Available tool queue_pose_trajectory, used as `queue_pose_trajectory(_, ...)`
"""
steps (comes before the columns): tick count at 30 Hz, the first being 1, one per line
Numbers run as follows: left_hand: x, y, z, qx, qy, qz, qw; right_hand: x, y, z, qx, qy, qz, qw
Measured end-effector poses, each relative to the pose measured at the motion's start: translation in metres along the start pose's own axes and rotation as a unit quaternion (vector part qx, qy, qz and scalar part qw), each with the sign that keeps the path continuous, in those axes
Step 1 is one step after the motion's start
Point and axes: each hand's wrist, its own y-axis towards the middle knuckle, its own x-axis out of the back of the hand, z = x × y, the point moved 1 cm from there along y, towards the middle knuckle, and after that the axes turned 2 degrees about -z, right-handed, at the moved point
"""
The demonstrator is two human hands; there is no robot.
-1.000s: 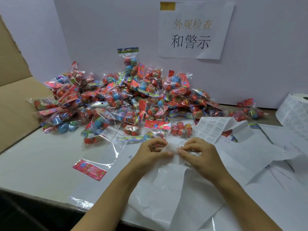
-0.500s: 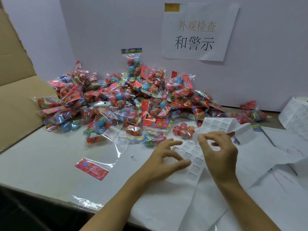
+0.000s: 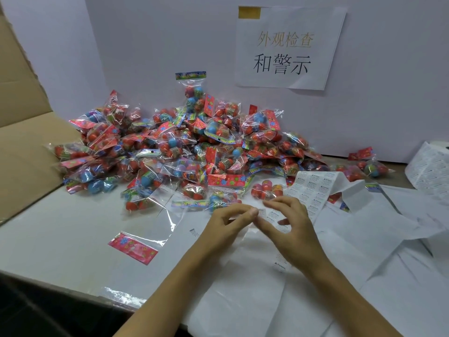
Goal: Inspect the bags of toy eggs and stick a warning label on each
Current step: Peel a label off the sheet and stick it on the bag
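Observation:
A big heap of clear bags of red and blue toy eggs (image 3: 184, 152) lies across the back of the white table (image 3: 63, 234). A strip of small white warning labels (image 3: 313, 188) runs from the heap down under my hands. My left hand (image 3: 228, 222) and my right hand (image 3: 289, 227) meet over the strip, fingertips together, pinching one small label (image 3: 261, 212) between them. One small bag of red eggs (image 3: 267, 189) lies just beyond my fingers.
An empty clear bag with a red header card (image 3: 132, 248) lies at the front left. Loose white backing paper (image 3: 364, 239) covers the right side. A label roll (image 3: 432, 166) sits far right. A cardboard flap (image 3: 21, 152) stands left, and a paper sign (image 3: 289, 45) hangs on the wall.
My hands came apart, the right lifting the label strip, then closed together again over it. Both sets of fingertips now pinch one label.

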Motion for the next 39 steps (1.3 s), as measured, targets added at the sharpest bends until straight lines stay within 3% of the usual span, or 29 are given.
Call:
queue_pose_trajectory(4, -0.002, 0.000, 0.004, -0.013, 0.070, 0.007, 0.997, 0.007, 0.006, -0.008, -0.010, 0.038, -0.034, 0.999)
queue_pose_trajectory(6, -0.004, -0.002, 0.010, -0.027, 0.157, 0.001, 0.987, 0.010, 0.008, -0.010, -0.026, 0.077, -0.058, 0.995)
queue_pose_trajectory(10, 0.003, 0.005, 0.022, -0.124, 0.402, -0.118, 0.900, 0.013, 0.011, -0.015, -0.081, 0.178, -0.161, 0.967)
queue_pose_trajectory(13, 0.014, 0.009, 0.028, -0.063, 0.469, -0.167, 0.865, 0.014, 0.013, -0.017, -0.110, 0.202, -0.166, 0.959)
queue_pose_trajectory(16, 0.020, 0.011, 0.036, 0.005, 0.443, -0.152, 0.883, 0.011, 0.014, -0.018, -0.091, 0.188, -0.141, 0.968)
queue_pose_trajectory(22, 0.012, 0.005, 0.017, -0.121, 0.282, -0.168, 0.937, 0.007, 0.013, -0.019, -0.110, 0.145, -0.089, 0.979)
queue_pose_trajectory(29, 0.003, -0.001, 0.001, -0.234, 0.259, -0.114, 0.930, 0.005, 0.012, -0.019, -0.151, 0.125, -0.062, 0.979)
queue_pose_trajectory(31, 0.004, 0.000, -0.002, -0.291, 0.286, -0.112, 0.906, 0.004, 0.012, -0.023, -0.136, 0.138, -0.045, 0.980)
queue_pose_trajectory(34, 0.008, 0.001, -0.001, -0.352, 0.304, -0.192, 0.864, 0.004, 0.012, -0.025, -0.117, 0.131, 0.001, 0.985)
queue_pose_trajectory(37, 0.015, 0.000, -0.004, -0.294, 0.221, -0.310, 0.877, 0.002, 0.007, -0.023, -0.094, 0.066, 0.071, 0.991)
queue_pose_trajectory(39, 0.018, 0.000, -0.004, -0.283, 0.213, -0.319, 0.879, -0.002, 0.004, -0.024, -0.080, 0.047, 0.099, 0.991)
